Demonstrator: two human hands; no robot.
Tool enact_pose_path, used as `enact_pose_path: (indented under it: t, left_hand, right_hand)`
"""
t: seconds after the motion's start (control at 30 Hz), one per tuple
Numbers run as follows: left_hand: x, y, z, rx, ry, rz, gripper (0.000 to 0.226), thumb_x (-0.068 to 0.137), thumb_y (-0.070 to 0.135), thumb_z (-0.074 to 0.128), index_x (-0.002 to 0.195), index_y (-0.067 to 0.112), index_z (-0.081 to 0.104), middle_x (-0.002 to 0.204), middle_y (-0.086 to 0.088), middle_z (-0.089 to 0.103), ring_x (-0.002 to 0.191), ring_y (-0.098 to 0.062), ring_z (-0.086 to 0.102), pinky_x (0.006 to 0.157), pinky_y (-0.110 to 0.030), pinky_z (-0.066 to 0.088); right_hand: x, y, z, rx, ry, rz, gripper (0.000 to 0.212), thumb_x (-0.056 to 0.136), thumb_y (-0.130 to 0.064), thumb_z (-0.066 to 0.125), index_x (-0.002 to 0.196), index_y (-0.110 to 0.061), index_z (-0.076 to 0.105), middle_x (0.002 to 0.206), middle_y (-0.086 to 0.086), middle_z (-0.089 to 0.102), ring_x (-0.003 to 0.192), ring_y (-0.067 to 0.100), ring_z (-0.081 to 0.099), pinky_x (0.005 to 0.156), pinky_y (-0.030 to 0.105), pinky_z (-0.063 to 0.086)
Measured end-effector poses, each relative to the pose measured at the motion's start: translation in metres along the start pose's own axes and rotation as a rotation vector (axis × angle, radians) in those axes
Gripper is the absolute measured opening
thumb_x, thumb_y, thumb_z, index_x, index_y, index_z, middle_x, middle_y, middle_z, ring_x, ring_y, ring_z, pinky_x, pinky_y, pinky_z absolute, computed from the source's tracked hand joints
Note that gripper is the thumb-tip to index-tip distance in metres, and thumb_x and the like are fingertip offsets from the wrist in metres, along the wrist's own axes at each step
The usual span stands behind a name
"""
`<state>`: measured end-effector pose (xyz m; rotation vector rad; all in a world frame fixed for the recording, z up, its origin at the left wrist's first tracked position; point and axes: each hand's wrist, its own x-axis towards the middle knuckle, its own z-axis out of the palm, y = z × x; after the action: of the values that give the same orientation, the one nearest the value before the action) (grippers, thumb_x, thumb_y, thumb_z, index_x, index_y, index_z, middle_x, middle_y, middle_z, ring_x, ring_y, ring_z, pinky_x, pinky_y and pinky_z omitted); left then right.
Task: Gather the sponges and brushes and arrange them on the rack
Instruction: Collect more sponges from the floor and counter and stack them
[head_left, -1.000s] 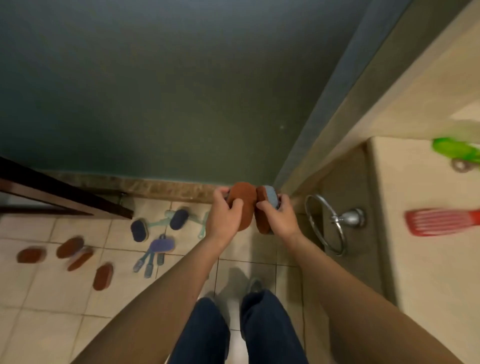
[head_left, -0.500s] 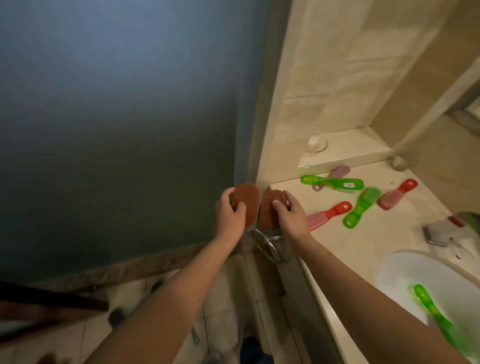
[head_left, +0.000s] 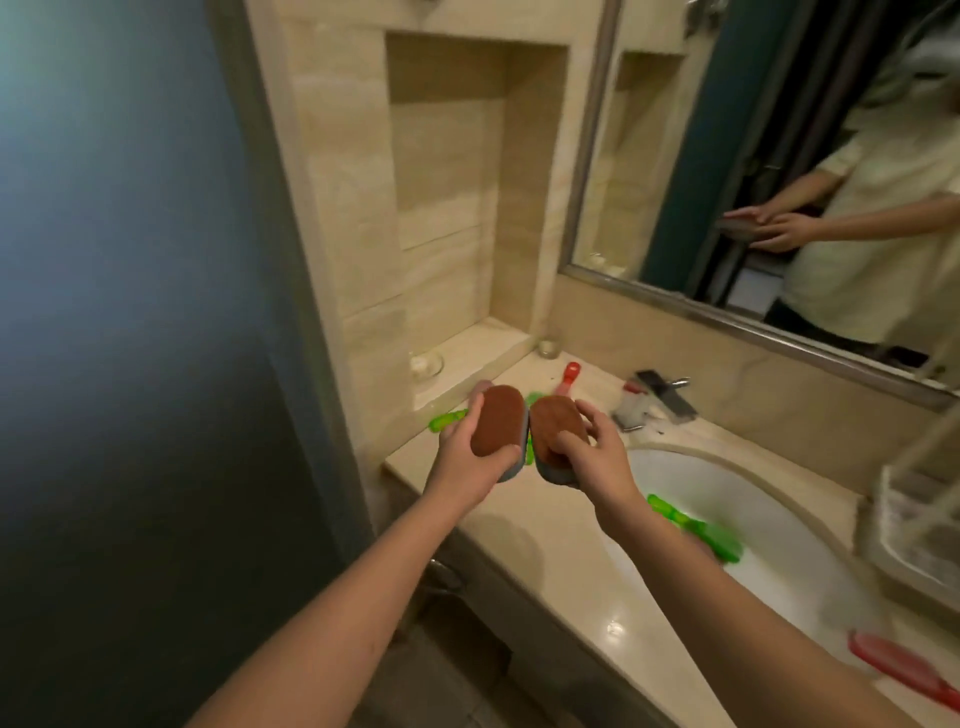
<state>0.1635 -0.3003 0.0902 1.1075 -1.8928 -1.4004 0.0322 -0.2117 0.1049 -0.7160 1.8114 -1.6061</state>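
Two sponges (head_left: 497, 427) now over counter (head_left: 540, 530)

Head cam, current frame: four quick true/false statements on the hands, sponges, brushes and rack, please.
1. The left hand grips the left sponge, brown side up, and the right hand grips the right sponge. True.
2. Both sponges sit on the rack. False: they are held above the countertop; the rack stands at the far right, beyond the sink.
3. A green brush lies in the sink. True.
4. Every brush in view is green. False: a red brush lies on the countertop by the right forearm.
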Motion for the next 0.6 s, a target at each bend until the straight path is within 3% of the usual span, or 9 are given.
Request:
enact_pose_path:
  t: [0.1, 0.17, 0.27, 0.4, 0.47, 0.53, 0.6]
  left_hand:
    - [0.001, 0.019, 0.024, 0.021, -0.115, 0.06, 0.096, 0.075, 0.025, 0.075, 0.152, 0.037, 0.019, 0.147, 0.004, 0.028, 0.122, -0.016, 0.046, 0.097, -0.027, 0.044]
    - [0.0, 0.031, 0.04, 0.044, -0.189, 0.084, 0.104, 0.065, 0.032, 0.077, 0.151, 0.041, 0.017, 0.146, 0.005, 0.033, 0.122, -0.016, 0.049, 0.102, -0.035, 0.046]
    - [-0.005, 0.051, 0.065, 0.042, -0.273, 0.159, 0.108, 0.059, 0.029, 0.075, 0.151, 0.038, 0.019, 0.145, 0.001, 0.039, 0.125, -0.016, 0.049, 0.101, -0.033, 0.046]
    - [-0.015, 0.082, 0.098, 0.03, -0.379, 0.282, 0.092, 0.074, 0.008, 0.073, 0.15, 0.032, 0.028, 0.139, 0.005, 0.035, 0.118, -0.008, 0.045, 0.086, -0.014, 0.041]
    - [-0.017, 0.096, 0.116, 0.01, -0.441, 0.349, 0.087, 0.073, 0.007, 0.073, 0.146, 0.033, 0.035, 0.14, 0.005, 0.039, 0.119, -0.008, 0.047, 0.087, -0.013, 0.041]
    - [-0.02, 0.112, 0.133, -0.003, -0.496, 0.389, 0.084, 0.07, 0.01, 0.074, 0.143, 0.035, 0.04, 0.138, 0.002, 0.045, 0.12, -0.014, 0.051, 0.095, -0.023, 0.047]
    - [-0.023, 0.127, 0.151, 0.009, -0.53, 0.443, 0.083, 0.068, 0.013, 0.073, 0.142, 0.036, 0.042, 0.136, 0.002, 0.043, 0.119, -0.015, 0.051, 0.098, -0.03, 0.048]
  right_hand:
    - [-0.015, -0.012, -0.035, -0.011, 0.046, -0.032, 0.065, 0.059, -0.024, 0.067, 0.123, -0.033, 0.056, 0.123, 0.006, 0.056, 0.096, 0.019, 0.061, 0.066, 0.029, 0.053]
    - [-0.025, -0.018, -0.055, -0.061, 0.072, -0.076, 0.057, 0.052, -0.023, 0.067, 0.109, -0.033, 0.062, 0.122, 0.014, 0.055, 0.085, 0.022, 0.059, 0.061, 0.031, 0.054]
    - [-0.04, -0.026, -0.085, -0.132, 0.171, -0.091, 0.079, 0.054, -0.014, 0.075, 0.13, -0.021, 0.052, 0.124, 0.011, 0.048, 0.089, 0.02, 0.059, 0.06, 0.03, 0.056]
    - [-0.063, -0.037, -0.123, -0.18, 0.321, -0.114, 0.095, 0.066, -0.003, 0.075, 0.148, -0.027, 0.034, 0.13, -0.002, 0.037, 0.11, 0.02, 0.054, 0.083, 0.042, 0.058]
    - [-0.074, -0.043, -0.143, -0.21, 0.397, -0.164, 0.083, 0.068, -0.005, 0.073, 0.141, -0.031, 0.044, 0.13, -0.001, 0.038, 0.11, 0.018, 0.055, 0.086, 0.042, 0.057]
    - [-0.083, -0.05, -0.164, -0.262, 0.48, -0.201, 0.061, 0.066, -0.011, 0.074, 0.122, -0.031, 0.06, 0.126, -0.001, 0.043, 0.106, 0.012, 0.055, 0.091, 0.041, 0.054]
    - [-0.091, -0.059, -0.185, -0.295, 0.564, -0.18, 0.046, 0.069, -0.01, 0.074, 0.111, -0.026, 0.064, 0.124, 0.001, 0.042, 0.099, 0.007, 0.054, 0.089, 0.028, 0.05]
